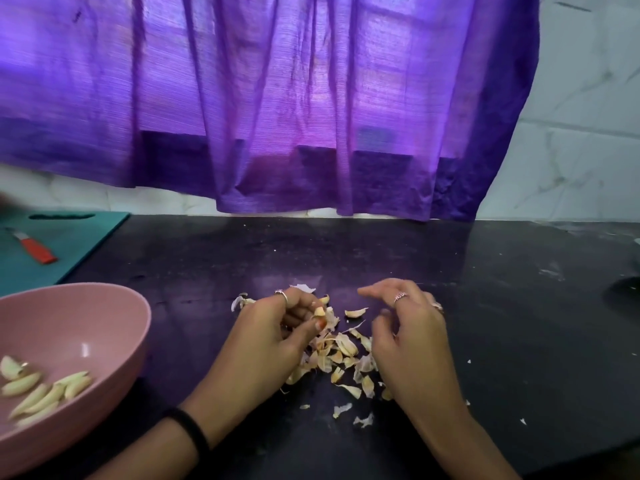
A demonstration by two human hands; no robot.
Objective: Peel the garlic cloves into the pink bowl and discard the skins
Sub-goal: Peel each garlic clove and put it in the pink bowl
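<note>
Peeled pale cloves [41,393] fill the pink plastic bowl [114,327]; left hand [273,337] pinches papery skins [341,355], right hand [412,337] relaxed; discarding remains.

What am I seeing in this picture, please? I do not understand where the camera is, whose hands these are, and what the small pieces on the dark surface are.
There is no machine here. A person wears one camera on the head, looking down at their own two bare hands over a black countertop. The left hand pinches a small piece of garlic, skin or clove, in its grip. The right hand holds nothing; its fingers are loosely curled over a pile of garlic skins. At the left, a pink bowl holds peeled garlic cloves. Behind it, an orange-handled knife lies on a teal cutting board. A purple curtain hangs behind.
</note>
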